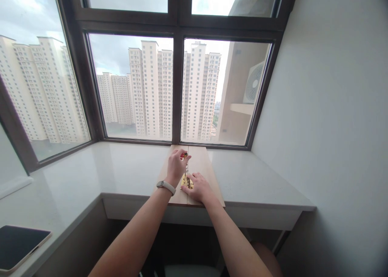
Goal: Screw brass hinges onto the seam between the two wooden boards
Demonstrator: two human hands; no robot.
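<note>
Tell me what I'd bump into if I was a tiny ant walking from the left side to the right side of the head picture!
Flat gadget with a dark screen → watch with a pale strap → right hand → round fan unit outside the window.

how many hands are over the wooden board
2: the left hand, farther from the person, holding a small tool upright, and the right hand, nearer, on the yellow piece. No others show.
</note>
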